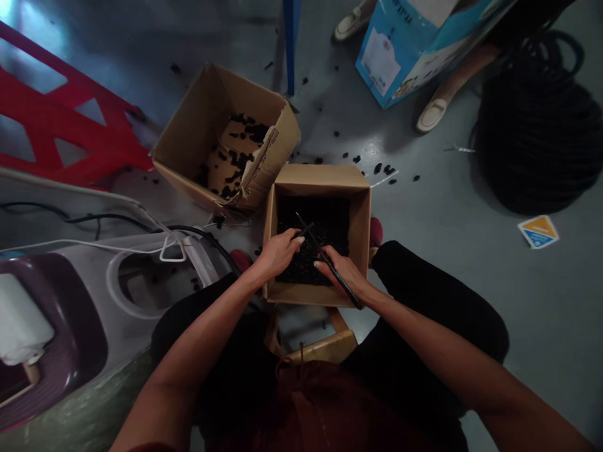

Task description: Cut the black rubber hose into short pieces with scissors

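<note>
A cardboard box [321, 176] filled with small black pieces stands between my knees. Over its left part, my left hand [281, 252] is closed, pinching a small black piece [306, 229] between thumb and fingers. On the right, my right hand [340, 269] is closed around a long, thin dark tool [340, 280]. The tool's narrow tip points up and left, crossing close by the black piece, and its thicker end lies over my right wrist. Whether tip and piece touch, I cannot tell.
Behind left, a torn cardboard box [183, 135] holds scattered black pieces. A red frame [85, 135] and grey plastic stool [127, 251] stand left. A blue carton [381, 56], another person's feet and a black coil [537, 125] are at the right.
</note>
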The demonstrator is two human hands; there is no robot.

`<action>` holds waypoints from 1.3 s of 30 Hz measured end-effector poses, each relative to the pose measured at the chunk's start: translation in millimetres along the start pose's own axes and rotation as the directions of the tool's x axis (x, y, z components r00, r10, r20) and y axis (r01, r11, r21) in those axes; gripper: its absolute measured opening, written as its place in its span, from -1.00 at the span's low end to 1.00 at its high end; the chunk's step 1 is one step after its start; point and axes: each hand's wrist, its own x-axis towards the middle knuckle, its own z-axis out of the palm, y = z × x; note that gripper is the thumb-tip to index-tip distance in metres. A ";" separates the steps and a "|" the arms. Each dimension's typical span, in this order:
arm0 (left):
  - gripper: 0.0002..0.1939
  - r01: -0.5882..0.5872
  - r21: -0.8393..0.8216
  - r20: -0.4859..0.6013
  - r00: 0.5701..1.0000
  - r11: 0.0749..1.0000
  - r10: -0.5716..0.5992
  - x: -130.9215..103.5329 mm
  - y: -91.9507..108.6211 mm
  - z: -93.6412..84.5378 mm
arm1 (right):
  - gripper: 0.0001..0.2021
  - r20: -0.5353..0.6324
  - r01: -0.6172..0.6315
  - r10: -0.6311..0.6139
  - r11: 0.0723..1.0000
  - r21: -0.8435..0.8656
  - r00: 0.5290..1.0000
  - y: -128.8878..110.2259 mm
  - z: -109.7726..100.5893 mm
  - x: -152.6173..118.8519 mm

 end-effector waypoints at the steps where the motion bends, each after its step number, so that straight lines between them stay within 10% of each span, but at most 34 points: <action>1: -0.66 -0.005 0.011 0.009 1.000 1.000 0.005 0.4 -1.1 0.6 | -0.80 0.001 -0.010 0.010 1.000 -0.005 1.000 1.2 0.3 0.1; 39: -0.68 -0.057 0.500 0.203 0.978 0.864 -0.053 -3.9 -14.5 1.7 | -0.80 0.102 -0.006 0.015 0.996 -0.089 0.995 12.6 12.7 4.1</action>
